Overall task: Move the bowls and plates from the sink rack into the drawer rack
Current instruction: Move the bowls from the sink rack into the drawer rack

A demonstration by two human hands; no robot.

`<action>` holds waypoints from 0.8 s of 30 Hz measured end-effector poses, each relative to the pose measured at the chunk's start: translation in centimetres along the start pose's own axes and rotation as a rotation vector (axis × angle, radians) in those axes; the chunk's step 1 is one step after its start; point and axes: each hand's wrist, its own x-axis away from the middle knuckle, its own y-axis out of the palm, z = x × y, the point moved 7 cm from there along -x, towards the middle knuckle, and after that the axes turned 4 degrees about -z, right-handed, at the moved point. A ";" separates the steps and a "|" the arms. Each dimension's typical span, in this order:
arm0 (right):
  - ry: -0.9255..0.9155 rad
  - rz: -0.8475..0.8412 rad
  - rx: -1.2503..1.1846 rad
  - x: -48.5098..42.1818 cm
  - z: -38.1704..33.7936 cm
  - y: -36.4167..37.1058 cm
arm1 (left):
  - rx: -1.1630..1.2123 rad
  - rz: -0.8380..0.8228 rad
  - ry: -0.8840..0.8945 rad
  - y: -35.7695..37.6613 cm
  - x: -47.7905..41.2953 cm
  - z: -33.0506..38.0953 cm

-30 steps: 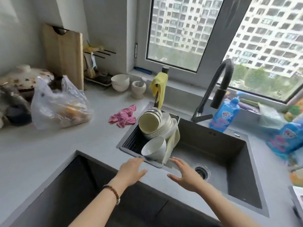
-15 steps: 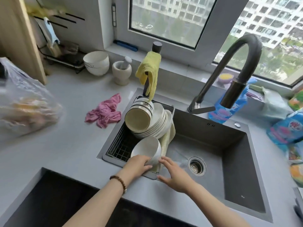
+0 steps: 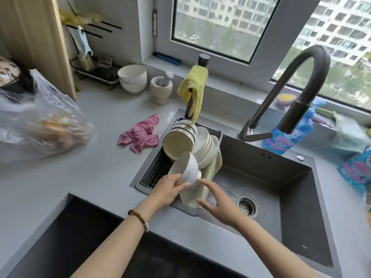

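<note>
Head view, looking down over a grey worktop (image 3: 84, 169) and a dark sink (image 3: 267, 173). The left hand (image 3: 170, 190), with a bead bracelet (image 3: 138, 217) at the wrist, grips a white bowl (image 3: 187, 169): the thumb lies across the outer wall and the fingers curl round the rim. The bowl is tilted on its side, mouth facing left and foot facing right, above the near end of the sink rack (image 3: 149, 178); whether it touches the rack cannot be told. The right hand (image 3: 218, 203) holds nothing, its fingers loosely spread, one fingertip just beside the bowl's foot. Behind the held bowl, at the far end of the rack, a stack of bowls (image 3: 178, 142) lies on its side, with a stack of plates (image 3: 205, 148) standing on edge just to its right. A beige cloth (image 3: 210, 173) hangs over the rack's right side into the sink, near the drain (image 3: 247, 203). A dark curved faucet (image 3: 301, 77) arches over the basin, with a blue bottle (image 3: 289, 137) behind it. A yellow cloth (image 3: 193, 89) is draped on a dark post at the rack's far end. On the worktop to the left lie a pink cloth (image 3: 140, 133), a mortar and pestle (image 3: 161, 90), a second white bowl (image 3: 132, 78) and a clear plastic bag (image 3: 40, 125). A dark opening (image 3: 80, 237) fills the lower left; its contents cannot be made out.
</note>
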 end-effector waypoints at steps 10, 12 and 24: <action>-0.231 -0.102 -0.441 4.8 -8.1 3.4 | 0.418 0.260 -0.053 -1.3 14.4 1.9; -0.296 -0.158 -0.464 7.2 -9.6 5.6 | 0.480 0.344 -0.090 -0.2 18.9 1.1; -0.476 -0.689 -0.496 24.7 -20.5 26.6 | 0.743 0.836 -0.415 8.3 51.4 -7.8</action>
